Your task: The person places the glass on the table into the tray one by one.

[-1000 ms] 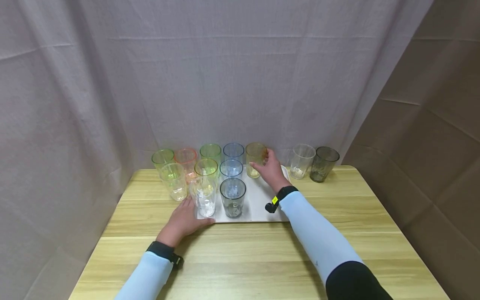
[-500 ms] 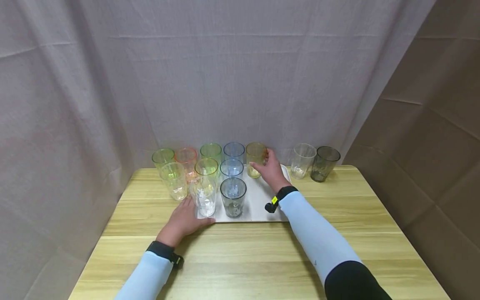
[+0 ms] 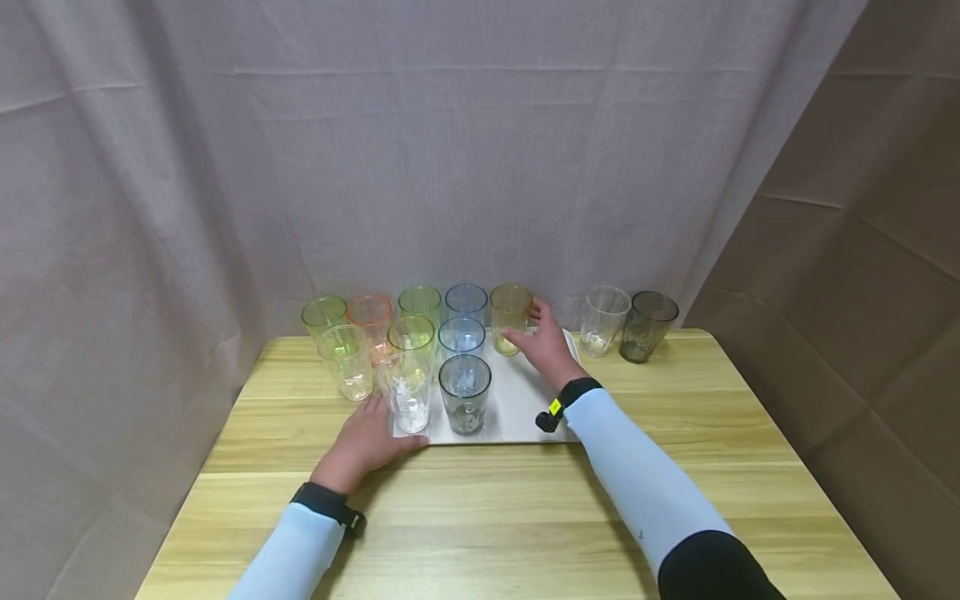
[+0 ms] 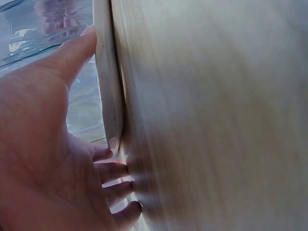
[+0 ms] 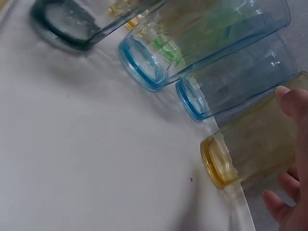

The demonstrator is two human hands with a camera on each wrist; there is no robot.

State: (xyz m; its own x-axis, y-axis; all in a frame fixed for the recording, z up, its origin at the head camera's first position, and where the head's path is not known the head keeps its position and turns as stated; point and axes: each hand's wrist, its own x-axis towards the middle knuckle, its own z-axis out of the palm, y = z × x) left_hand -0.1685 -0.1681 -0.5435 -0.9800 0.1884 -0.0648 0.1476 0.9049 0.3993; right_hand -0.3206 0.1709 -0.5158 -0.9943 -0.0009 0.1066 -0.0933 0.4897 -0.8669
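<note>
My right hand (image 3: 546, 346) is at an amber drinking glass (image 3: 510, 312) upright at the back of a white tray (image 3: 517, 412). In the right wrist view its thumb is by the amber glass (image 5: 255, 139), while the other fingers (image 5: 275, 204) stand apart from the wall. My left hand (image 3: 367, 437) rests at the tray's front left corner, thumb along the front edge, fingers spread by the left side. Next to it stand a clear glass (image 3: 408, 408) and a smoky grey glass (image 3: 465, 396). Blue glasses (image 3: 462, 336) stand behind the grey one.
Green (image 3: 419, 302) and yellow-green (image 3: 411, 335) glasses stand left of the blue ones. Farther left are a green (image 3: 324, 312), an orange (image 3: 370, 312) and a pale glass (image 3: 347, 362). Right of the tray stand a clear (image 3: 604, 322) and a dark grey glass (image 3: 648, 327). A curtain hangs behind.
My right hand has loosened and shifted slightly right from the amber glass, which stays in place. The left hand stays at the tray corner.
</note>
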